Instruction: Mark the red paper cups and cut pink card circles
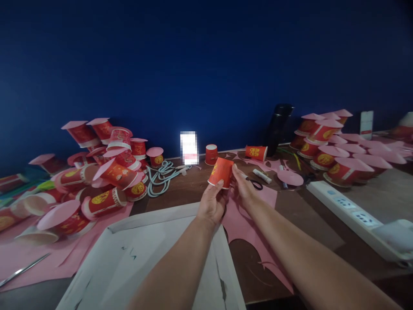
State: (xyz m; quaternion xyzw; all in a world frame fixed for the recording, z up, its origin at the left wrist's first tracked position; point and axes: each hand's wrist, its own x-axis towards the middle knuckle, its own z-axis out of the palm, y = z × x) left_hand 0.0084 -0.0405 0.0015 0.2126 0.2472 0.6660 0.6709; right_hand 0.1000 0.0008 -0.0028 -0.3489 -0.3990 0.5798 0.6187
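Note:
My left hand (211, 203) grips a red paper cup (221, 172) from below, held upside down above the brown table (193, 185). My right hand (243, 185) touches the cup's right side with its fingertips. Beneath my hands lies a cut pink paper sheet (245, 215). Black-handled scissors (254, 184) and a white glue stick (262, 175) lie just right of my right hand.
A heap of red cups with pink paper discs (106, 176) fills the left. A similar row (332, 150) sits at the right, near a white power strip (348, 206). A white tray (145, 258) is close in front; a coiled cable (161, 174), a black bottle (277, 127) and loose cups stand behind.

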